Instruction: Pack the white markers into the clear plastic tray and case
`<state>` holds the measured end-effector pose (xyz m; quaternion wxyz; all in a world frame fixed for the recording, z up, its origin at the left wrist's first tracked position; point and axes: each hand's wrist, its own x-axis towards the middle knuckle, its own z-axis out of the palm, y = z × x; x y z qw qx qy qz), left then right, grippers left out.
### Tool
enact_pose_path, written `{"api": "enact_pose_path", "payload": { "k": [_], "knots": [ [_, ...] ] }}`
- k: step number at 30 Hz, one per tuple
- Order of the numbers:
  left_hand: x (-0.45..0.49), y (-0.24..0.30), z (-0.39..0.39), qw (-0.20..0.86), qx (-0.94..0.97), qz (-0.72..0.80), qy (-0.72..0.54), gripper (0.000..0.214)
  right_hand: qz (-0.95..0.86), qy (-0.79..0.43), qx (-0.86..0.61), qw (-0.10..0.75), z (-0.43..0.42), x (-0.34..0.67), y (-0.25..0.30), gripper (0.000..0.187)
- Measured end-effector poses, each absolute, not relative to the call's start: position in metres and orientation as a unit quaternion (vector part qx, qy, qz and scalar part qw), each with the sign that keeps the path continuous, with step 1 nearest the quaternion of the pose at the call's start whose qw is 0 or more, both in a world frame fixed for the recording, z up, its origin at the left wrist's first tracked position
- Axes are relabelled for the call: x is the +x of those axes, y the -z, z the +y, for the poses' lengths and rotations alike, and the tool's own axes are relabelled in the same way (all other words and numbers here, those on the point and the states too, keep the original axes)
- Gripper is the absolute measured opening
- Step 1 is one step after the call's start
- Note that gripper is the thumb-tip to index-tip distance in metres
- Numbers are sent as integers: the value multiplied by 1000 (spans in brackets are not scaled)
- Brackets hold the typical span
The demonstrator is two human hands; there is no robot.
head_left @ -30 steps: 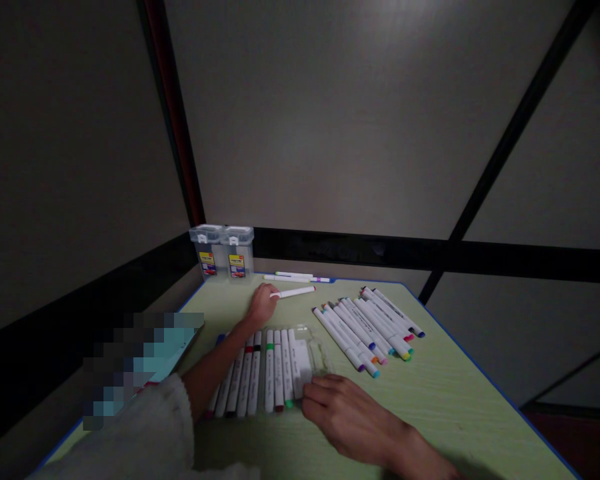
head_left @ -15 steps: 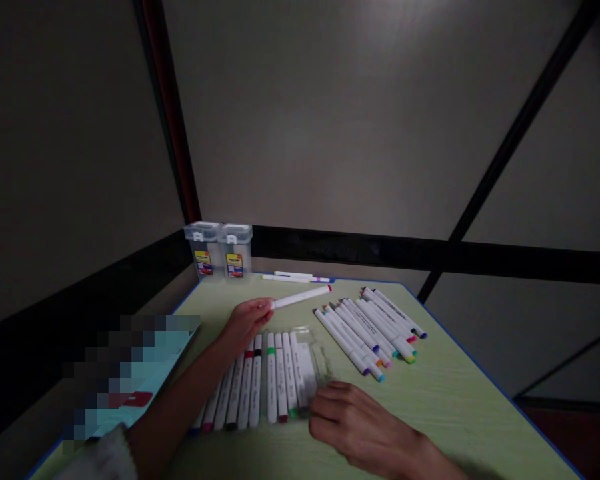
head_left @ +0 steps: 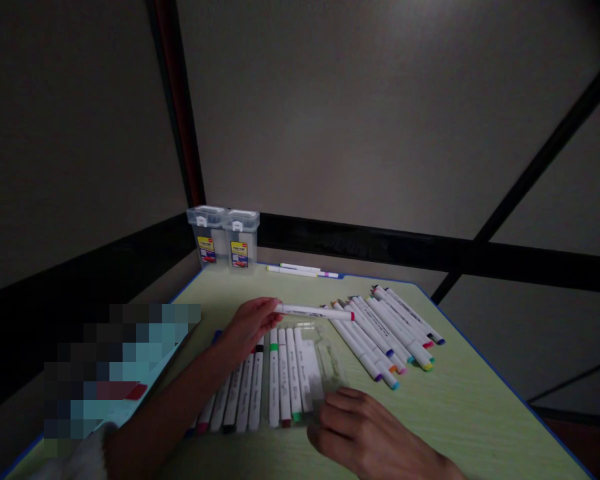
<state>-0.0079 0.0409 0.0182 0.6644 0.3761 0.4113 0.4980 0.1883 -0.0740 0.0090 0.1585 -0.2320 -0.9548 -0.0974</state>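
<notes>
My left hand point(head_left: 254, 325) pinches one end of a white marker point(head_left: 313, 312) and holds it above the table. The marker's red-tipped end points right. Below it lies a clear plastic tray point(head_left: 330, 360) with several white markers point(head_left: 291, 373) side by side in it, their coloured ends showing. My left forearm crosses over the tray's left part. At the tray's near right corner, my right hand point(head_left: 357, 430) is closed with its fingers curled at the edge; the fingertips are hidden. A loose pile of markers point(head_left: 380, 327) lies right of the tray.
Two lidded clear boxes point(head_left: 243, 243) with yellow labels stand at the far left corner. A few thin pens point(head_left: 300, 271) lie along the back edge. A partly pixelated light-blue object point(head_left: 145, 360) is at the left. The pale green table point(head_left: 460, 413) has a blue edge.
The marker in my left hand has swung from slanting upward to nearly level, its red end moving down and right. My right hand stays at the tray's corner. The view has shifted slightly.
</notes>
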Motion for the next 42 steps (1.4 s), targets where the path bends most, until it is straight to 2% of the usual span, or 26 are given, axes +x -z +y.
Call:
{"api": "enact_pose_path", "payload": {
  "k": [13,21,27,33,39,42],
  "knots": [
    [-4,-19,37,671,307,426,-523,16,-950,129,-200,200,-74,185,-10,12],
    [-2,-14,38,690,325,432,-481,17,-909,176,-204,319,-82,188,-27,21],
    [1,-18,30,701,362,416,-451,21,-899,185,-262,297,-75,191,-18,14],
    [4,-22,25,709,391,396,-434,28,-922,146,-246,263,-77,186,-23,26],
    [4,-19,21,685,516,352,-376,55,-925,148,-249,246,-78,185,-21,28],
    [4,-15,21,678,556,332,-349,62,-924,141,-254,247,-77,185,-18,27]
  ]
}}
